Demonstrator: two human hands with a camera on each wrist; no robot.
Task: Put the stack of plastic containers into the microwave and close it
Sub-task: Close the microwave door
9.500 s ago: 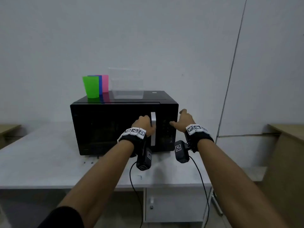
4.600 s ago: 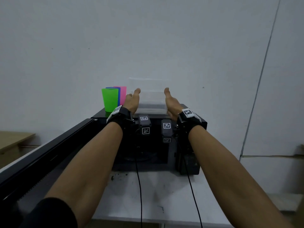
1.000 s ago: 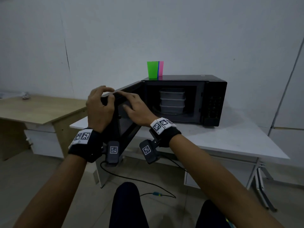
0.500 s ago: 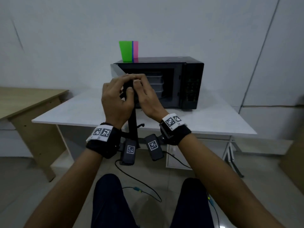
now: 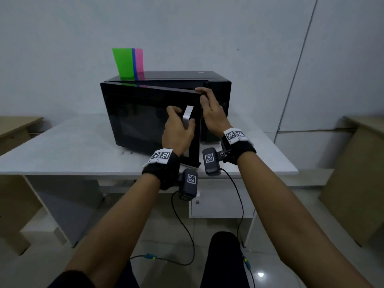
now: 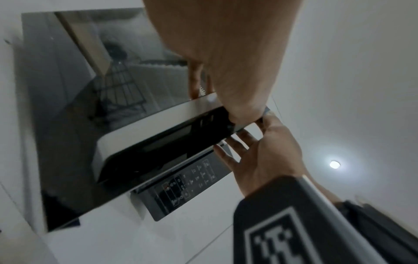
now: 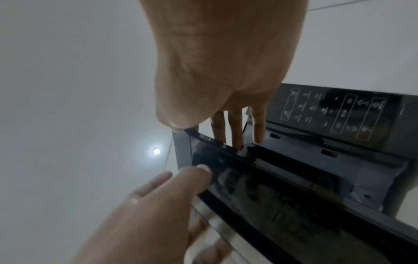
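Observation:
The black microwave [image 5: 176, 75] stands on the white table [image 5: 72, 150]. Its door [image 5: 141, 113] is ajar by a narrow gap at the right side. My left hand [image 5: 178, 129] grips the silver door handle [image 5: 188, 115], thumb on one side and fingers on the other. My right hand [image 5: 212, 115] holds the door's free edge near its top corner; in the right wrist view its thumb lies on the outer face and its fingers [image 7: 235, 128] reach behind the edge, beside the control panel [image 7: 328, 114]. The stack of plastic containers is hidden behind the door.
A green cup [image 5: 123, 62], a blue one and a pink cup [image 5: 139, 61] stand on the microwave's top, back left. A wooden desk [image 5: 14, 125] is at the left and brown furniture [image 5: 357, 163] at the right. Camera cables [image 5: 182, 223] hang from my wrists.
The door has swung from about half open to almost shut, hiding the containers. My left hand has shifted onto the silver handle; my right hand stays on the door's edge.

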